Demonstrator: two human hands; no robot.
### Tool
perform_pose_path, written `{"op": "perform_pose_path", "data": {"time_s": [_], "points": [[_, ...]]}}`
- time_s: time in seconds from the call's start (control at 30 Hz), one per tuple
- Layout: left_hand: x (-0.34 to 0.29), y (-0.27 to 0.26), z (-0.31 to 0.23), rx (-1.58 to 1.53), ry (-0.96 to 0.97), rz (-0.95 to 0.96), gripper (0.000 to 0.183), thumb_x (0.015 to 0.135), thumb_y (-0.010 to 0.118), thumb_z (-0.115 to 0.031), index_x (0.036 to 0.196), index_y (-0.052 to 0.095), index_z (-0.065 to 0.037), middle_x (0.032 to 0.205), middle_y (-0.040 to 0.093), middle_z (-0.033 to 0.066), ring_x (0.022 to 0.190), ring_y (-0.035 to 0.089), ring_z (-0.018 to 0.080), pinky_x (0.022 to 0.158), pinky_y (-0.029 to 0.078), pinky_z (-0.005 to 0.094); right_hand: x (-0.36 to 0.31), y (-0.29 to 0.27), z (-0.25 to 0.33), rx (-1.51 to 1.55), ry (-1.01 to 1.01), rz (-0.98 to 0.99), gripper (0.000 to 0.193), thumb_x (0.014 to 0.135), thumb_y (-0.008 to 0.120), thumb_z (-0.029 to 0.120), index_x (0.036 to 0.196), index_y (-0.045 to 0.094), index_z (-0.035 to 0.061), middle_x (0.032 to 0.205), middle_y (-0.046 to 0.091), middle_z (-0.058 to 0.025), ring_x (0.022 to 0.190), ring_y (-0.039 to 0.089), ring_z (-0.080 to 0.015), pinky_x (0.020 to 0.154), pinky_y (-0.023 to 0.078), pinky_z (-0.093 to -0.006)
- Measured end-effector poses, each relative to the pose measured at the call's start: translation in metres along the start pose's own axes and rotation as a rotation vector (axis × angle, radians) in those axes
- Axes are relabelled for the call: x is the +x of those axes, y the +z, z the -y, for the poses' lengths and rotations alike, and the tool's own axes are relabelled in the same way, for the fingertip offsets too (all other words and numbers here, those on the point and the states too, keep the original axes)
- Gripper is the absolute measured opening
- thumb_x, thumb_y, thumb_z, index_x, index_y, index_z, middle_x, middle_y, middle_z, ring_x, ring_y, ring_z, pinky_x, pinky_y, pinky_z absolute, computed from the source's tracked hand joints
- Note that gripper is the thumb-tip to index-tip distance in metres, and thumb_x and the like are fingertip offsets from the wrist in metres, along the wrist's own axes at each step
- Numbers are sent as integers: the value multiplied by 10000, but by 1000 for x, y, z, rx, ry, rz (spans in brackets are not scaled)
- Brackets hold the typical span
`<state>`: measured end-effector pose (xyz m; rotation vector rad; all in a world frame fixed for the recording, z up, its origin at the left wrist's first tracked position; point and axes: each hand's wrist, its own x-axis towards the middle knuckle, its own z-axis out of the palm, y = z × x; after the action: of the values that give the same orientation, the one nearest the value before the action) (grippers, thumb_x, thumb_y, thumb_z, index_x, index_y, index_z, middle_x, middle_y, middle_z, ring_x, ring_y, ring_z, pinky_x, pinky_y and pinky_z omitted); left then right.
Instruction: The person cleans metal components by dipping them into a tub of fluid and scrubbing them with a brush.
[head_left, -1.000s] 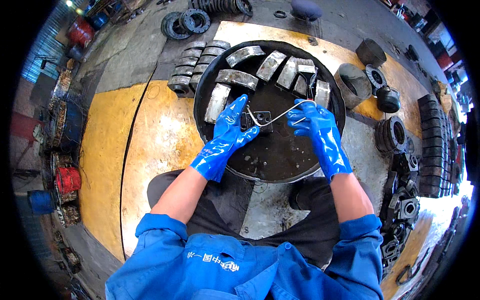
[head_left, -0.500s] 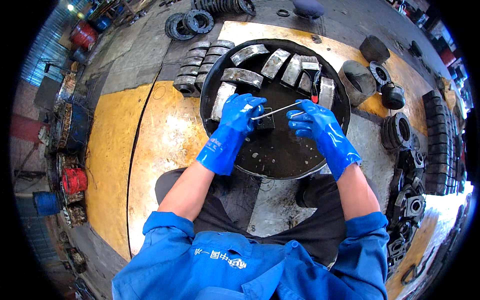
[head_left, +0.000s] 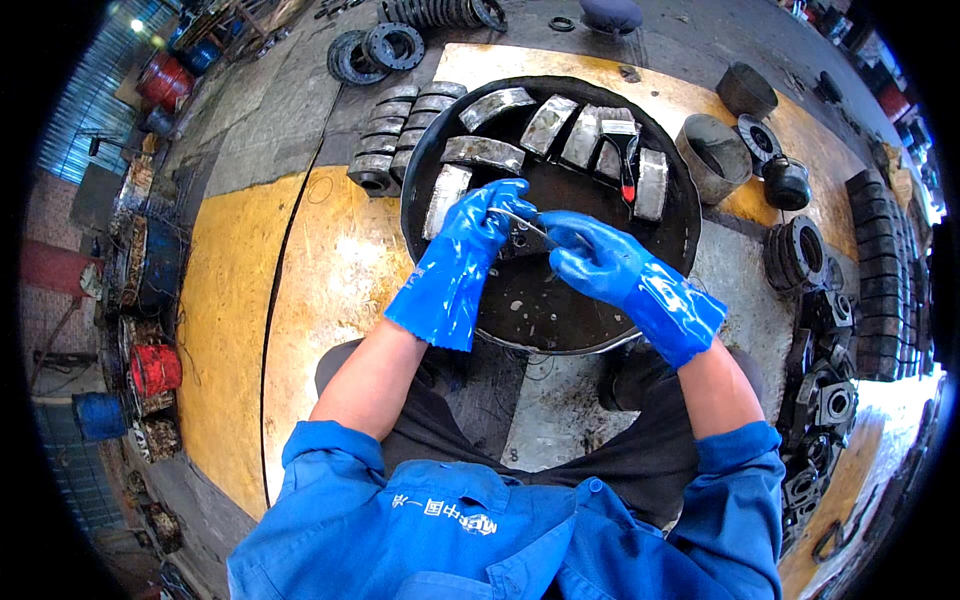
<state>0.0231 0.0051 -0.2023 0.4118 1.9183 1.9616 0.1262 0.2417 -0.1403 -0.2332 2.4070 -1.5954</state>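
Observation:
My left hand (head_left: pixel 478 222), in a blue rubber glove, is closed on a thin, slightly curved metal rod (head_left: pixel 517 217). The rod slants down to the right toward my gloved right hand (head_left: pixel 590 250), whose bent fingers close on its other end. Both hands are over a large round black pan (head_left: pixel 560 310) with dark liquid in it. Several curved metal blocks (head_left: pixel 483 153) lie around its far side. A paintbrush (head_left: pixel 622 150) with a red-tipped handle rests on the blocks at the right. A small dark piece below the rod is mostly hidden.
Rows of stacked curved blocks (head_left: pixel 376 160) stand left of the pan, with flanged rings (head_left: pixel 395 47) behind. A metal cylinder (head_left: pixel 712 160) and a small black pot (head_left: pixel 786 184) are at the right. Dark machine parts (head_left: pixel 835 403) line the right side.
My right hand has moved left, close to my left hand, and its fingers now point left. The rod has tilted the other way, its right end now lower.

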Motion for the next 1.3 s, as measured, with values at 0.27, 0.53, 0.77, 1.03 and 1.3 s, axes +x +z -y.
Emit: {"op": "perform_pose_path", "data": {"time_s": [0.27, 0.53, 0.77, 1.03, 1.3], "points": [[-4, -40, -28, 1225, 332, 50, 820, 843, 839, -518, 1535, 597, -149, 1516, 608, 254, 1463, 513, 468, 1219, 413, 552, 7, 5, 3, 237, 322, 23, 331, 1116, 573, 202, 1369, 722, 49, 980, 769, -105, 899, 741, -173, 800, 616, -330], [-24, -63, 2, 1628, 200, 138, 1032, 719, 884, -623, 1578, 544, -163, 1638, 508, 176, 1549, 421, 427, 1269, 305, 596, 6, 20, -39, 112, 260, -28, 301, 1086, 590, 192, 1299, 738, 41, 979, 792, -113, 884, 747, -187, 838, 612, -349], [-29, -59, 13, 1665, 239, 123, 1092, 564, 984, -533, 1509, 594, -150, 1620, 506, 195, 1556, 399, 444, 1280, 280, 612, 9, 23, -26, -25, 298, -17, 314, 1118, 591, 229, 1319, 712, 20, 943, 772, -113, 830, 739, -166, 756, 620, -329], [-9, -45, 13, 1730, 46, 199, 1074, 560, 984, -562, 1471, 624, -123, 1674, 460, 201, 1586, 369, 420, 1316, 242, 583, 12, 30, -38, 138, 346, -160, 301, 1093, 623, 245, 1274, 746, 38, 876, 755, -97, 790, 735, -173, 744, 603, -345], [-5, -26, 13, 1560, 51, 184, 1030, 566, 1004, -532, 1424, 659, -77, 1495, 649, 175, 1460, 535, 424, 1248, 409, 503, 24, 40, -50, 230, 400, -149, 318, 1119, 588, 221, 1354, 702, 39, 903, 771, -97, 764, 732, -144, 669, 608, -307]]}}
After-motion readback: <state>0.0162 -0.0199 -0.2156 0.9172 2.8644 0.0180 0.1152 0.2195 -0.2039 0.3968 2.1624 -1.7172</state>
